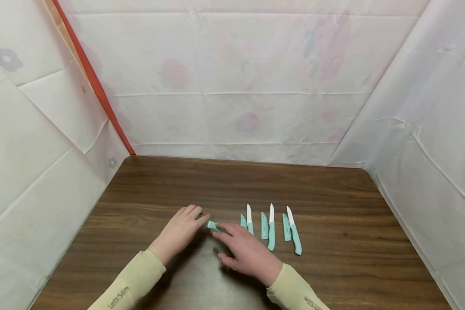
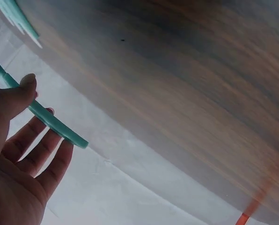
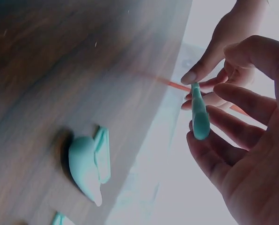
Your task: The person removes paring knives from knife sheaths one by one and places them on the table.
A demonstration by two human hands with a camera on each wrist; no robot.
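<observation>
My left hand (image 1: 180, 231) pinches a teal paring knife (image 2: 62, 127) between thumb and fingers, above the table. Its blade end is covered by a teal sheath, as the left wrist view shows. The rounded handle end points toward my right hand (image 1: 249, 254). In the right wrist view, the fingers of that hand spread beside the handle, fingertips right at it, and the thumb stands apart. Just right of this hand lie three more knives with white blades and teal handles: a left one (image 1: 249, 214), a middle one (image 1: 271, 234) and a right one (image 1: 296, 239).
Beside each lying knife is a flat teal sheath: left (image 1: 243, 221), middle (image 1: 264, 226) and right (image 1: 286, 227). They rest on a dark wooden table (image 1: 159, 183). White patterned sheeting (image 1: 224, 116) encloses its back and sides, with a red strip (image 1: 97, 86) at the left corner.
</observation>
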